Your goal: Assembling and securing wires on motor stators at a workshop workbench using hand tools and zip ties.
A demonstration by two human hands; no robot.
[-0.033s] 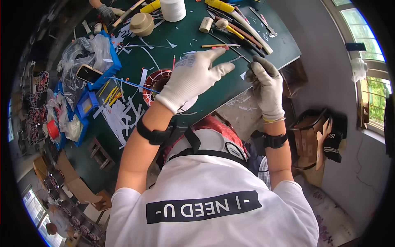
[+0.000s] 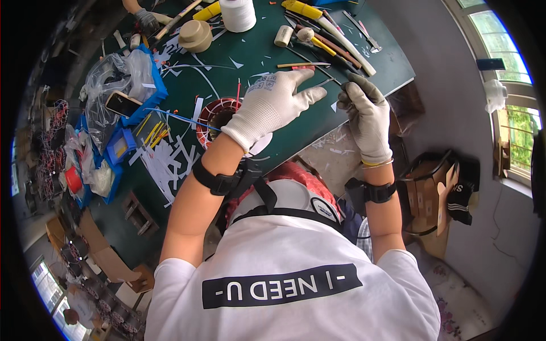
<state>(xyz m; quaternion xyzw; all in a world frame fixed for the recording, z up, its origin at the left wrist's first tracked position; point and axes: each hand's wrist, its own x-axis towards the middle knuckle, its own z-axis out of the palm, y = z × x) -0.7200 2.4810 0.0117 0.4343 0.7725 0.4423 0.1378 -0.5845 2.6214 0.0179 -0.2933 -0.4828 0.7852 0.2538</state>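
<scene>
Head view: both gloved hands work at the near edge of a dark green worktop [image 2: 387,62]. The left hand [image 2: 273,105], in a white knit glove, lies spread out and flat, its grip open, with its fingertips by a thin dark strip [image 2: 329,83]. The right hand [image 2: 367,116], in a grey coated glove, sits at three o'clock from the left hand, and its grip appears closed on the strip's other end, fingers curled. The strip spans the gap between the two hands, just above the worktop.

The step in hand looks like straightening or positioning this strip. Any further move calls for a steady pinch, since the strip is slim and looks bendable.

At nine o'clock from the left wrist sits a round red coil [image 2: 219,116] wound with coppery wire, ringed by limp white paper slips [image 2: 170,162]. At twelve o'clock stand a matte white thread spool [image 2: 238,14] and smooth yellow-handled tools [image 2: 304,8]. Blue plastic trays [image 2: 153,85] lie further towards nine o'clock.
</scene>
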